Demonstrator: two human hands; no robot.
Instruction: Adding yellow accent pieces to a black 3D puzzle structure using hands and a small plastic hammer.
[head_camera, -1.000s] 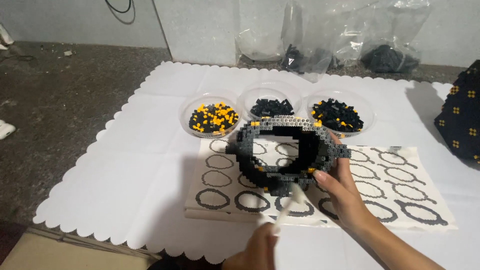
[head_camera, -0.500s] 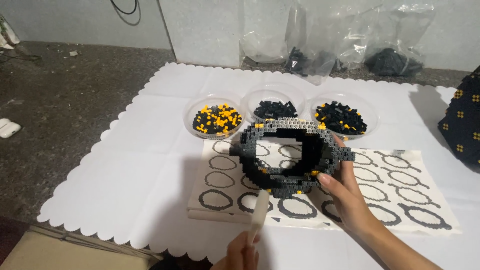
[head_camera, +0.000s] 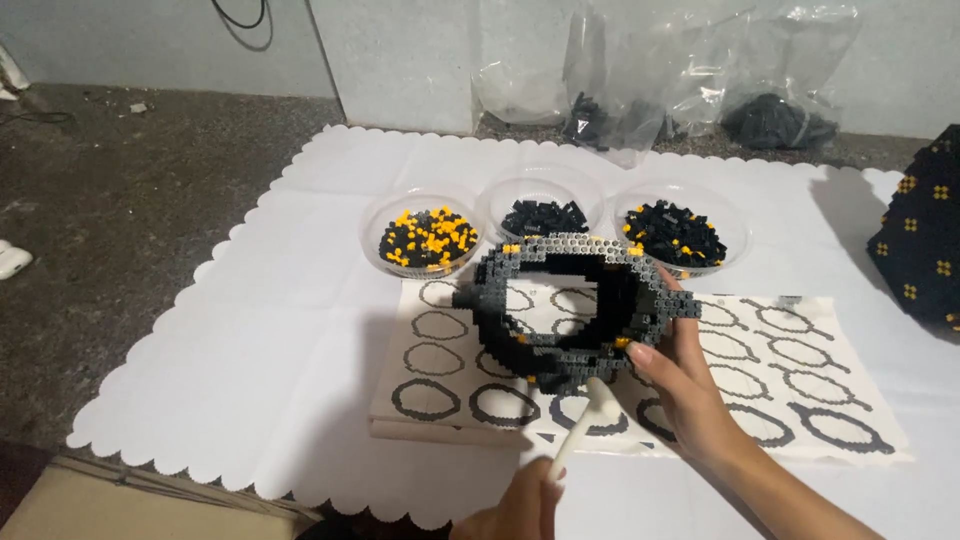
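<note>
While the right hand (head_camera: 690, 390) gripped a black ring of small building blocks (head_camera: 570, 305) by its right rim, fingers curled tight around that edge, the left hand (head_camera: 520, 505) pinched the lower end of a slim white stick tool (head_camera: 580, 435) at the bottom of the view, closed on it, though how many fingers held it could not be told. The ring hung in the air, raised off a printed sheet of ring outlines (head_camera: 780, 370) that lay on a scalloped white mat (head_camera: 250, 330), just in front of three clear bowls: one of black and orange pieces (head_camera: 425, 240), one of black pieces (head_camera: 545, 215), and a third of mostly black pieces (head_camera: 680, 230). The step in hand looked like pressing or seating a piece on the ring's lower edge, since the tool's rounded tip sat right at that underside. Any next move would call for a steady hold on the rim and a small, straight push, as loose blocks could pop free. The ring stood tilted nearly upright, its opening facing toward the camera and a little to the left; its widest span ran left to right. The stick's long axis ran from bottom left up to the right, tip toward the ring. Clear plastic bags (head_camera: 700, 80) sat by the wall behind.
</note>
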